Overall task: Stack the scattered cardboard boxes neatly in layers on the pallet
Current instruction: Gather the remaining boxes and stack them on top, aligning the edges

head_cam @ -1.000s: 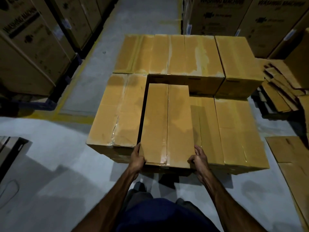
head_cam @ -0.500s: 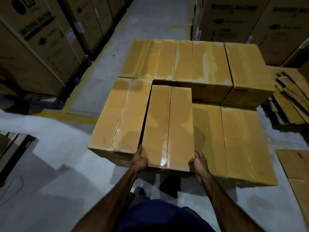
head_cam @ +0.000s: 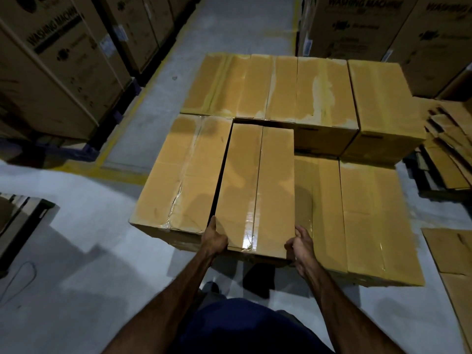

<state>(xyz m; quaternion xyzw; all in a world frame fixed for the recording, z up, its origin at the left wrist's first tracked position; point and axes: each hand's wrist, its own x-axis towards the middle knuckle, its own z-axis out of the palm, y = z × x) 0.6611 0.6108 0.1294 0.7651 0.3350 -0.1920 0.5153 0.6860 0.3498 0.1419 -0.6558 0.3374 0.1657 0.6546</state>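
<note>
A long taped cardboard box (head_cam: 258, 185) lies lengthwise on the upper layer of the stack, right beside a wider upper box (head_cam: 186, 172) on its left. My left hand (head_cam: 213, 237) grips its near left corner. My right hand (head_cam: 301, 245) grips its near right corner. To its right, two lower-layer boxes (head_cam: 370, 218) show their tops. Behind, a row of upper boxes (head_cam: 286, 88) spans the back. The pallet itself is hidden under the boxes.
Tall washing-machine cartons (head_cam: 58, 65) line the left aisle and stand at the back right (head_cam: 398, 31). Flattened cardboard (head_cam: 449, 146) is piled on the right, with more sheets (head_cam: 454, 254) on the floor. A yellow floor line (head_cam: 120, 172) runs left of the stack.
The held box has slid forward toward the back row, closing the gap behind it and beside the left box. Both hands stay on its near corners.
</note>
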